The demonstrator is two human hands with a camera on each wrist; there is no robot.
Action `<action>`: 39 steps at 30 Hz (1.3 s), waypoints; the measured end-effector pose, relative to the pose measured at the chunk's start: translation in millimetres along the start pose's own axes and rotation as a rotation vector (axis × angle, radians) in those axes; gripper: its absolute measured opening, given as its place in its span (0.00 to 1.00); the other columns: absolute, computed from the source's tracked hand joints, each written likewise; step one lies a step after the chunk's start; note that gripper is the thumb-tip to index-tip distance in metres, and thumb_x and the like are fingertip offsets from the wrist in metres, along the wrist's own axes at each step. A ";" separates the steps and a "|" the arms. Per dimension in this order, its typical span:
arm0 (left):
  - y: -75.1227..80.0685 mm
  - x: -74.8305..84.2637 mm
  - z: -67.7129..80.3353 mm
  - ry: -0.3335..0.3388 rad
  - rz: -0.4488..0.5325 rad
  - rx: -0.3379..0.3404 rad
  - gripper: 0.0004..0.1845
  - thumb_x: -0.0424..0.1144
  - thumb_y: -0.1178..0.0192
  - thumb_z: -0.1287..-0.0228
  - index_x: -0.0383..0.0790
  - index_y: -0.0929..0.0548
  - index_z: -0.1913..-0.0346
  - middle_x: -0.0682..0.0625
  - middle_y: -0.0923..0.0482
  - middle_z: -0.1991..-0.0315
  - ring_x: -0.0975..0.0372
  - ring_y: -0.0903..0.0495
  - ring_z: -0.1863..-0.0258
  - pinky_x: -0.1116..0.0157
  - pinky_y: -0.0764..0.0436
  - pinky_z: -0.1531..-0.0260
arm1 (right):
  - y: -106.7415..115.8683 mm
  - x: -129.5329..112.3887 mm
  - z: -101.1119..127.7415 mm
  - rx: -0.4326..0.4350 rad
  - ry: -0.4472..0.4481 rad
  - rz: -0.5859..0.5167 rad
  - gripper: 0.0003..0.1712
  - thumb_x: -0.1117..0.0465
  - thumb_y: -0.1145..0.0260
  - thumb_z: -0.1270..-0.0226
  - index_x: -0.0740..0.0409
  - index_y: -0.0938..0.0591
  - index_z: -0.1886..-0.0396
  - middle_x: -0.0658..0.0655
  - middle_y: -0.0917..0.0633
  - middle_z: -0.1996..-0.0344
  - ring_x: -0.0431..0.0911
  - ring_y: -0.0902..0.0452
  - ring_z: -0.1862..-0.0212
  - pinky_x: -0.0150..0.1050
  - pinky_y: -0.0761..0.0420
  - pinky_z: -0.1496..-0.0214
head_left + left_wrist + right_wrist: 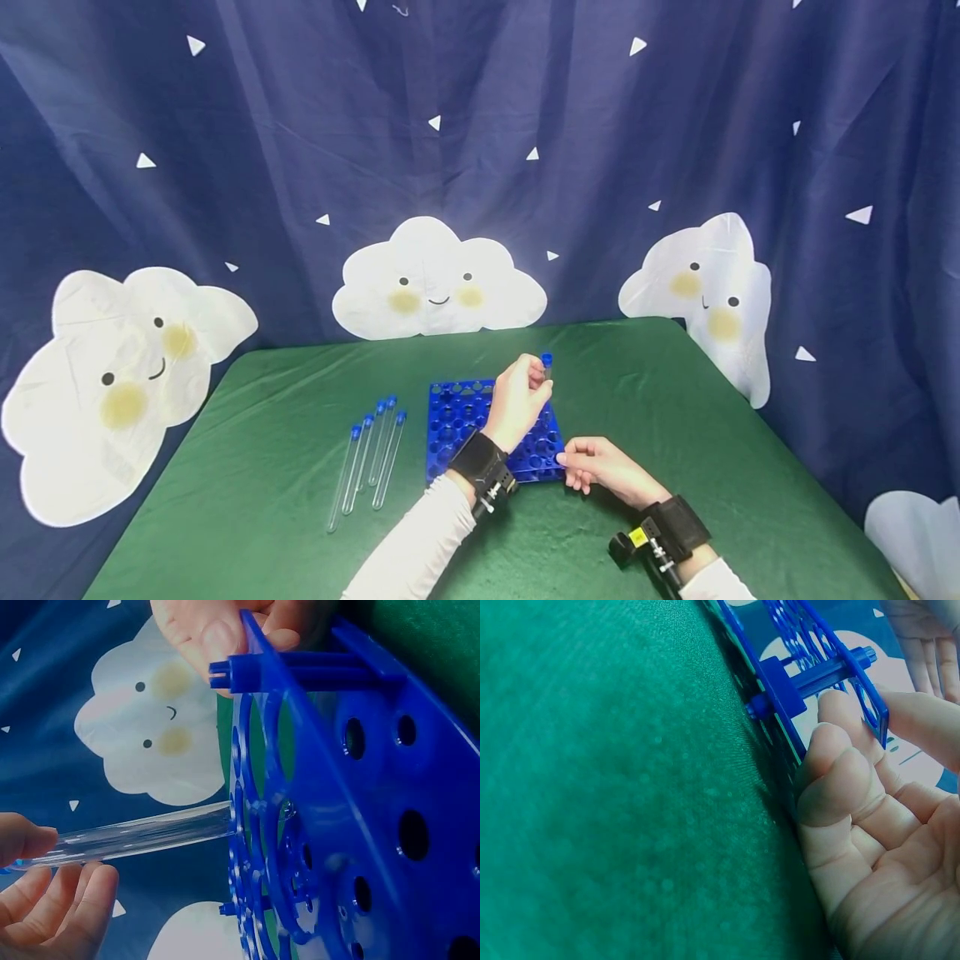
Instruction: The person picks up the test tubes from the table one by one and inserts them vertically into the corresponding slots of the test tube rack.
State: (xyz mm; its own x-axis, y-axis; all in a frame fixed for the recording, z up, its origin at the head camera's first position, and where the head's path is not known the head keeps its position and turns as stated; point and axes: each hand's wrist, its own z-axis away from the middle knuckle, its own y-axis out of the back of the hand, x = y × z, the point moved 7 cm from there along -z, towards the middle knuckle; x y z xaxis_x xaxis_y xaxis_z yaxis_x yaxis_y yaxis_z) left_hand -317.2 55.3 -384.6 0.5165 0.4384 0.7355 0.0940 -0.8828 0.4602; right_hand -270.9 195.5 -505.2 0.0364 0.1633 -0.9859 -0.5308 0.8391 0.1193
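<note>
Pinching a tube [157, 834], left fingers [94, 900] above the rack [382, 780], right fingers [836, 784] clamped on its near-right corner, table [675, 392] extending rightward

I can read no lettering or numbers; the yellow label [637, 537] beside my right wristband [684, 527] is too small to decipher.

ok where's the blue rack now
In the head view, the blue rack sits on the green table, right of five loose tubes, its near right corner pinched by the right hand.
</note>
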 end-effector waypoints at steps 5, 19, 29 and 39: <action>-1.4 0.2 2.4 -0.019 -0.017 0.000 0.10 0.31 0.35 0.41 0.36 0.23 0.58 0.45 0.17 0.65 0.59 0.16 0.67 0.71 0.16 0.64 | -1.5 -1.5 -0.1 -0.004 -0.002 0.003 0.16 0.57 0.41 0.29 0.68 0.26 0.66 0.50 0.18 0.77 0.37 0.25 0.78 0.28 0.22 0.75; -4.6 0.3 4.0 -0.010 -0.008 -0.020 0.10 0.31 0.35 0.41 0.37 0.22 0.57 0.45 0.17 0.63 0.59 0.15 0.65 0.71 0.16 0.61 | -2.0 -1.0 -1.1 -0.006 0.002 0.008 0.13 0.57 0.41 0.28 0.65 0.26 0.67 0.49 0.18 0.77 0.37 0.25 0.78 0.28 0.22 0.75; -1.1 -2.8 9.3 0.000 -0.023 -0.051 0.12 0.32 0.34 0.41 0.37 0.23 0.55 0.43 0.18 0.62 0.58 0.15 0.65 0.71 0.16 0.62 | -0.7 0.2 -0.5 0.007 -0.003 0.015 0.12 0.58 0.41 0.28 0.63 0.26 0.67 0.48 0.18 0.77 0.36 0.25 0.77 0.27 0.24 0.76; 20.6 -15.0 18.9 0.034 -0.046 -0.037 0.13 0.33 0.34 0.41 0.36 0.22 0.54 0.43 0.19 0.63 0.58 0.16 0.65 0.70 0.16 0.62 | -1.0 0.7 0.2 0.004 -0.003 0.000 0.12 0.58 0.42 0.28 0.62 0.26 0.68 0.48 0.18 0.77 0.36 0.24 0.77 0.27 0.24 0.76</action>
State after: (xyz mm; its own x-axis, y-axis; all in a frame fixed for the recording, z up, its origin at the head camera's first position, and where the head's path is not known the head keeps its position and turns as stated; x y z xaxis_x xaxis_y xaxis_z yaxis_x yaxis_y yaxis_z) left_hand -306.9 27.3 -395.5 0.4831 0.4843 0.7294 0.0850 -0.8551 0.5115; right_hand -270.1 194.9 -506.1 0.0392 0.1653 -0.9855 -0.5274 0.8411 0.1201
